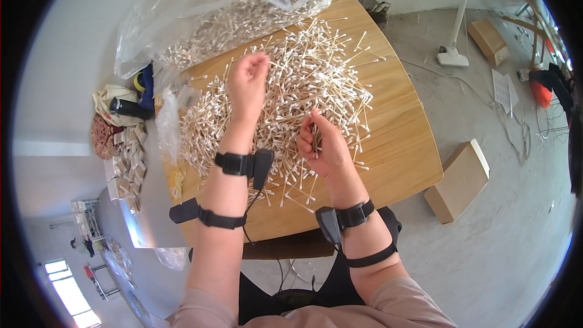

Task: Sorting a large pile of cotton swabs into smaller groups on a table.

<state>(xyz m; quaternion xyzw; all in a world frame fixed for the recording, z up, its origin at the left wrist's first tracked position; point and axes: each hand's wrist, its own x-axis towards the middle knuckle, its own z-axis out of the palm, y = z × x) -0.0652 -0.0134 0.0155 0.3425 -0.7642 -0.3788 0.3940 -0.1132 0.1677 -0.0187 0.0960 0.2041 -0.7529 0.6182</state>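
A large loose heap of cotton swabs (pixel 297 85) with white tips and pale wooden sticks covers much of the wooden table (pixel 404 140). Over the heap's upper left part is my left hand (pixel 248 82), its fingers curled and pinched together; whatever is between the fingertips is too small to make out. My right hand (pixel 328 146) is at the heap's lower right, palm turned inward, with its fingers curled round a few swabs whose sticks show inside the grip. Black straps with small devices sit on both forearms.
Beyond the heap lies a big clear plastic bag (pixel 206 24) full of swabs. Small packed boxes (pixel 130 170) and a dark bottle (pixel 130 108) are to the left. Cardboard boxes (pixel 458 182) and a white-based pole (pixel 452 58) stand on the floor at the right.
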